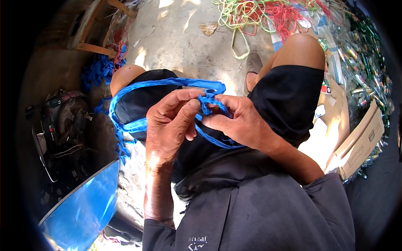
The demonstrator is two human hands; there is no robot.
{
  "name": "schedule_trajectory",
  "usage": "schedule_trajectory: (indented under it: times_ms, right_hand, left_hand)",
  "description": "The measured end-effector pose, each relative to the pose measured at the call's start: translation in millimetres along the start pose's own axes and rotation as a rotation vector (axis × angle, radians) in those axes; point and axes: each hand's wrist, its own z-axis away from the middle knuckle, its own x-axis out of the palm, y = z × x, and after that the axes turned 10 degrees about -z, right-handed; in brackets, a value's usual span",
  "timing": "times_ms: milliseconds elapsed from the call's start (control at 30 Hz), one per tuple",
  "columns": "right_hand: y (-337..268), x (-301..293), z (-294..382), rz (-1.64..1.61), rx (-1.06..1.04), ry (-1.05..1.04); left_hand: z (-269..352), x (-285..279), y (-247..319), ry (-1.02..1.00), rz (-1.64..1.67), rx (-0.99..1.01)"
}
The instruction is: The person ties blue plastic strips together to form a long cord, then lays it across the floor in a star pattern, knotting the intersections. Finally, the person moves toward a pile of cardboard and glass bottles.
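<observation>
Above my lap, both hands grip a long blue strip (pixel 141 84) that looks like cloth or soft plastic. My left hand (pixel 171 120) pinches it between thumb and fingertips at a small frayed, knotted part (pixel 207 102). My right hand (pixel 240 117) holds the other side of that part, its thumb pressed on a length running below. From the hands the strip loops left over my left knee and back. Some of it hangs down beside my thigh in ragged ends (pixel 123 147). Part of the strip is hidden behind my fingers.
Red and pale green strings (pixel 260 15) lie tangled on the concrete floor (pixel 179 40). Glass bottles (pixel 358 69) are heaped at right, near a cardboard box (pixel 359 141). At left are blue scraps (pixel 99 70), a wooden frame (pixel 94 47), dark machinery (pixel 67 122) and a blue panel (pixel 84 207).
</observation>
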Motion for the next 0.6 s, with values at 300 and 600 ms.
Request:
schedule_trajectory:
  times_ms: [300, 600]
  right_hand:
    - [-24.4, -22.1, -2.4, 0.372, -0.112, -0.021]
    - [-25.1, -29.3, -7.0, 0.898, -0.529, 0.105]
  left_hand:
    - [-1.1, -4.8, -2.9, 0.056, -0.129, 0.059]
    - [0.2, -6.7, -1.8, 0.068, -0.202, 0.039]
